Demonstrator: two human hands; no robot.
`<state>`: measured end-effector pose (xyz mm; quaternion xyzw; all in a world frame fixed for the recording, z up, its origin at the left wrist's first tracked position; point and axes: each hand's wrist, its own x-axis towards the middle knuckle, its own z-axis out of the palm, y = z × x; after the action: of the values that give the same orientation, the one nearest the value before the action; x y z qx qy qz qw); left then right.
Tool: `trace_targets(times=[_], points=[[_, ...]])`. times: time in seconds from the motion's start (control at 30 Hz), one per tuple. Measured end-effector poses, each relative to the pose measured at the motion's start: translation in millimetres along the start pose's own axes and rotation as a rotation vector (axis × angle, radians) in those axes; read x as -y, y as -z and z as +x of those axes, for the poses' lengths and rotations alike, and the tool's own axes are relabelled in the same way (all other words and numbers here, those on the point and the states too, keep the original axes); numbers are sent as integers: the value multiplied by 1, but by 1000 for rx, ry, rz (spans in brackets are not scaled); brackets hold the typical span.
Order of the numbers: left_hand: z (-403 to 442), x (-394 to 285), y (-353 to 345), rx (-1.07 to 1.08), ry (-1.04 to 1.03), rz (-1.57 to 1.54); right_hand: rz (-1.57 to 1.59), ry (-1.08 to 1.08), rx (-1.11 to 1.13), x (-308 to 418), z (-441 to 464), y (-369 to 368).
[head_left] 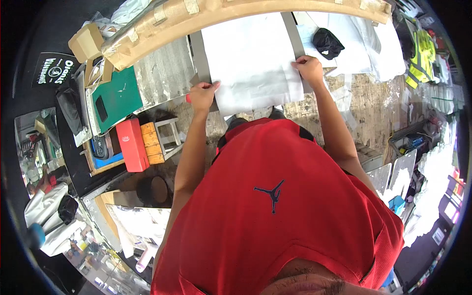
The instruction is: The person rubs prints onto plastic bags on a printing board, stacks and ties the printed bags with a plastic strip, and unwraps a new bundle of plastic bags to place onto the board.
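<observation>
A white sheet (253, 54) lies over a grey board (199, 54), whose strips show along both sides. Its near end hangs down toward my body with slight creases; whether it is paper, film or cloth I cannot tell. My left hand (202, 97) pinches the sheet's left edge near the close end, thumb and fingers together. On the opposite side, my right hand (309, 71) is closed at the right edge, a little farther from me. A small red thing (188, 98) shows beside my left hand, mostly hidden.
A long brown-paper-wrapped bar (236, 18) spans the far side. A black cap-like item (328, 44) lies right of the sheet. On the left are a green cutting mat (118, 98) with a phone (102, 108), a red box (132, 145) and a wooden stool (152, 142).
</observation>
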<state>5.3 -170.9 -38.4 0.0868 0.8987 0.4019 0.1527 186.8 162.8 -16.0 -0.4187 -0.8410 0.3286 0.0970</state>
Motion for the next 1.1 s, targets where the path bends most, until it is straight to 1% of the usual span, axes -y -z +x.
trace_targets(times=[0.07, 0.2, 0.4, 0.47, 0.5, 0.53, 0.6, 0.63, 0.7, 0.73, 0.77, 0.8, 0.83, 0.87, 0.9, 0.93, 1.0, 1.03, 1.07, 1.1], points=[[-3, -5, 0, -55, 2, 61, 18, 7, -8, 1, 0, 0], [-6, -3, -4, -81, -16, 15, 42, -13, -11, -2, 0, -1], [-9, -6, -8, -155, -102, 44, 74, -34, -23, 0, -1, 2], [-10, -4, -11, -211, -144, 94, 120, -29, -40, 1, -4, 4], [-9, -3, -11, -122, -41, 190, 161, -17, -44, 1, -5, 6], [-14, -7, -13, -109, -64, 193, 146, -5, -74, -3, -3, 2], [-25, -19, -21, -319, -315, 246, 108, 35, -82, -2, -4, 5], [-24, -30, -28, -308, -338, 245, 125, 49, -71, -2, -3, 6], [-24, -51, -44, -99, -803, 309, 152, 5, -113, -6, 8, 16], [-22, -63, -56, -90, -813, 309, 175, -24, -133, -8, 12, 22], [-17, -79, -69, 38, -871, 319, 215, 37, -203, -18, 25, 27], [-15, -92, -80, 171, -927, 332, 253, 49, -191, -29, 41, 35], [-16, -109, -87, 180, -943, 340, 212, 150, -174, -48, 63, 33], [-19, -128, -91, 259, -747, 537, 168, 248, -157, -58, 78, 36], [-22, -147, -97, 335, -539, 726, -45, 314, -42, -71, 91, 39], [-19, -161, -104, 351, -546, 730, -147, 437, -32, -88, 105, 33], [-6, -179, -111, 474, -321, 841, -322, 488, -16, -133, 146, 16], [0, -185, -115, 492, -305, 898, -442, 350, 54, -154, 172, 11], [4, -186, -118, 508, -294, 913, -410, 208, -24, -150, 177, 25], [8, -188, -121, 526, -289, 926, -443, 172, -35, -150, 185, 38]])
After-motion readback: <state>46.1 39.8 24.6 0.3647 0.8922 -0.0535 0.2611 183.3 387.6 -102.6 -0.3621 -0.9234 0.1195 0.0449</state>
